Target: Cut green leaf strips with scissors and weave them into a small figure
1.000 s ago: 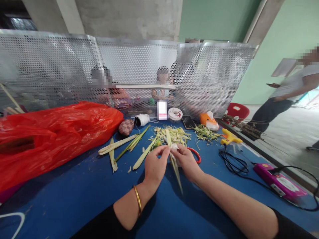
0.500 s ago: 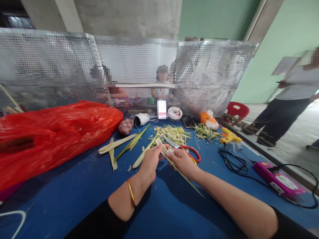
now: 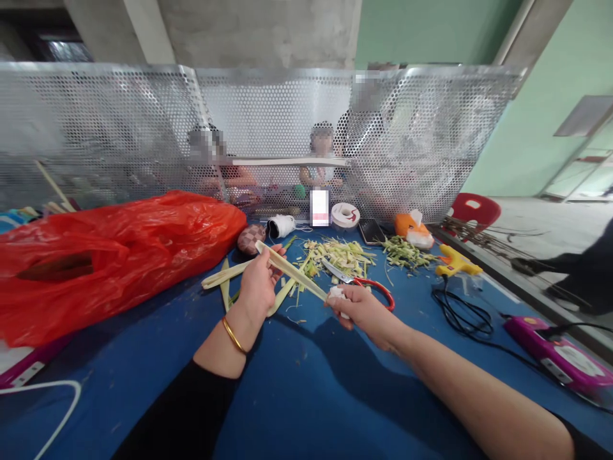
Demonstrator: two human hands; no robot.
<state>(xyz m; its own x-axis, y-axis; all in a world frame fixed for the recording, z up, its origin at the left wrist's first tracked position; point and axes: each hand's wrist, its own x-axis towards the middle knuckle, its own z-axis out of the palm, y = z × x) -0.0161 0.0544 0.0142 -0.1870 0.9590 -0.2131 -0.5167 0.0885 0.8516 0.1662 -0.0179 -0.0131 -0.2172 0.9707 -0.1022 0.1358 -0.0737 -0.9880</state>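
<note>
Watching remotely, I see the left hand (image 3: 257, 284) pinching a pale strip (image 3: 299, 276), the right hand (image 3: 368, 312) clutching a white wad (image 3: 337, 293).

Left hand (image 3: 257, 286) up and forward of the right, thumb pressing toward your curled fingers in a pinch. Left forearm (image 3: 221, 354) angles in from lower left, bare from mid-length, wrist roughly in line. Right hand (image 3: 364, 312) lower, well apart from the left, thumb and forefinger closed together, remaining fingers tucked under. Your right forearm (image 3: 479, 378) slants in from the lower right corner, bare over most of its length.
</note>
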